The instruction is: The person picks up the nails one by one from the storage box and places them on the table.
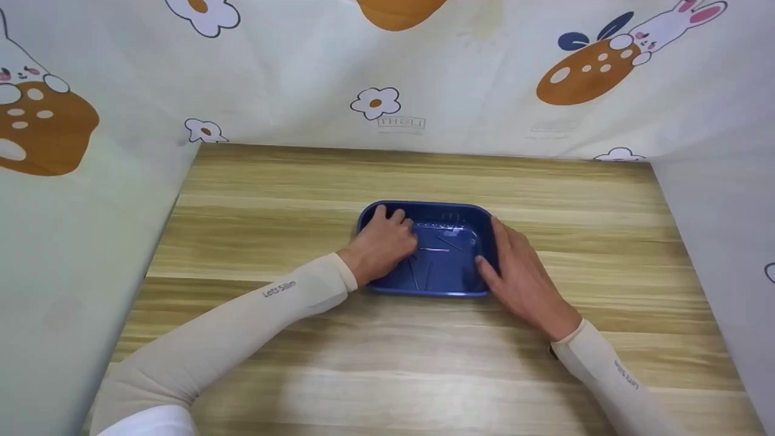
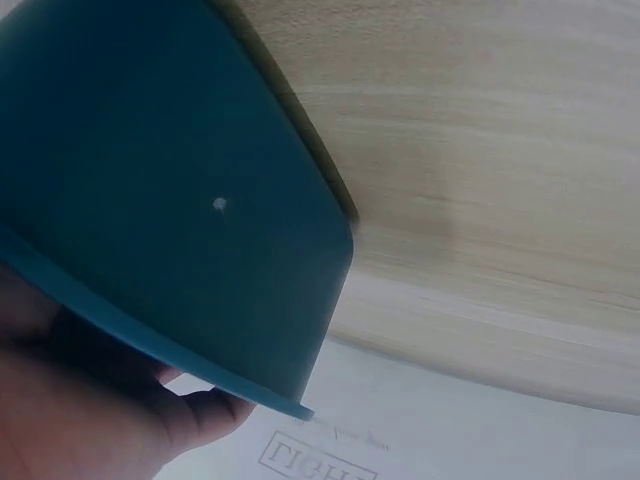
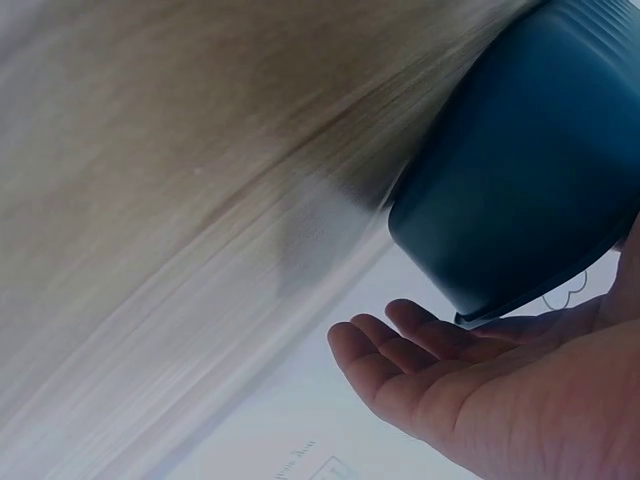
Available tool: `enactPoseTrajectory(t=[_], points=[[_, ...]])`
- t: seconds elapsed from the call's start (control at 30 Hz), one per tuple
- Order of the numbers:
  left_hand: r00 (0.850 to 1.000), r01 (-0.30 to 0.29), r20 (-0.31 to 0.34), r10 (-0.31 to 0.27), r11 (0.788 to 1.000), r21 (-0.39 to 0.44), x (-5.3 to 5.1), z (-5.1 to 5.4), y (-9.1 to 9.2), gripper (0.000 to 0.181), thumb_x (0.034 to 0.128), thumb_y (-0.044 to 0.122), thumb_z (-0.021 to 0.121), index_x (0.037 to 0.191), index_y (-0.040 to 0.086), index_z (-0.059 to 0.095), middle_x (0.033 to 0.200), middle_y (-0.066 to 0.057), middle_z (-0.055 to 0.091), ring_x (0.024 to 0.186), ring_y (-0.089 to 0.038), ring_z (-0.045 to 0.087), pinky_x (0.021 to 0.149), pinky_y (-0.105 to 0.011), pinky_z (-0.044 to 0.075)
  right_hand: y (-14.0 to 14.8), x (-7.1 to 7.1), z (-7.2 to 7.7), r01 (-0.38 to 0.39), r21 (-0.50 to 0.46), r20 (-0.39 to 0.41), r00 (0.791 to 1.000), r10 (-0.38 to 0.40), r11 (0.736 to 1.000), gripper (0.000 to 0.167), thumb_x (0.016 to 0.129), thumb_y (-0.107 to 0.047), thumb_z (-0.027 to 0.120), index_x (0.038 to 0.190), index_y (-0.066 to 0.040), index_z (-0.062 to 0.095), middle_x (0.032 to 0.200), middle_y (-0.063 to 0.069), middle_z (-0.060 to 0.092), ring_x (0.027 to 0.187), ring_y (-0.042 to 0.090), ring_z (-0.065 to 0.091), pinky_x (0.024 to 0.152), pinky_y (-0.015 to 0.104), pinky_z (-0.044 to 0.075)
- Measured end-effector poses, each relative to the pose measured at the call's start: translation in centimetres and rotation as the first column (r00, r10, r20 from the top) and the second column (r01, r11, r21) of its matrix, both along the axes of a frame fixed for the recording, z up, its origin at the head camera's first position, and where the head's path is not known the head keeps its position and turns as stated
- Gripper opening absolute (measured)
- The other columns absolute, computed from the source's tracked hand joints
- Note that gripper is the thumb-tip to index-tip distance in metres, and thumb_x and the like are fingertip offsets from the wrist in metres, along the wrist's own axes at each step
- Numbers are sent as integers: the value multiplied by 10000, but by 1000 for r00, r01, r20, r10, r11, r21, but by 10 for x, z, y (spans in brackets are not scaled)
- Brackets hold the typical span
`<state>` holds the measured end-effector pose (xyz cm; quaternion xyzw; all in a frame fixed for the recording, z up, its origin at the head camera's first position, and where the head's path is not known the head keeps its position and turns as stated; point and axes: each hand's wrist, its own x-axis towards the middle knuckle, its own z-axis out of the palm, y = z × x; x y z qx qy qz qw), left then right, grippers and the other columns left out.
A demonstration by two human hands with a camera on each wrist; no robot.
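A blue plastic basin with rounded corners sits on the wooden table, its inside facing up. Reaching over its left side, my left hand has bent fingers inside the basin near the far left corner. What lies under those fingers is hidden. At the right side, my right hand grips the rim, thumb inside and fingers along the outside. Both wrist views show the basin's outer wall, with the right fingers reaching past its corner. Thin lines mark the basin floor; I cannot tell whether they are ridges or loose pieces.
Wood-grain table surrounds the basin. Pale printed sheets with rabbits and flowers stand as a back wall and as side walls at left and right. Light sleeves cover both forearms.
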<state>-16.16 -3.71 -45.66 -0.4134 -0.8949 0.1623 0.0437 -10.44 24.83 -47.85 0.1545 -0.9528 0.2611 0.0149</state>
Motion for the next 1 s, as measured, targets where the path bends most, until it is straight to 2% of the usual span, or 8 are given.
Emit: enactPoseTrajectory(t=[0.27,0.77,1.0], points=[[1000,16,6,-16,999,-32,-5,-2,8,151,1037,169,749,1145,184,854,1160,-76,783,1041,-269,670,893,-479,574,4,2,0,24,3,33,999,-24,1000,801,1101,-286,622,1714,45,226,1686,313,382,1534,482,398,1274,646,312],[999,40,1,-40,995,-89,-6,-2,2,173,1041,221,750,1178,192,853,1292,-76,750,1163,-300,636,980,-540,578,0,0,-1,11,-1,37,999,-11,1000,808,1105,-297,619,1723,29,214,1694,309,372,1543,478,391,1273,649,312],[999,46,-20,-48,997,-62,-6,-4,0,161,1017,260,768,1124,174,851,1225,-75,748,1106,-290,628,922,-509,579,0,0,-2,8,2,18,1000,-8,1000,797,1094,-278,621,1710,47,235,1673,321,393,1534,489,399,1266,644,317]])
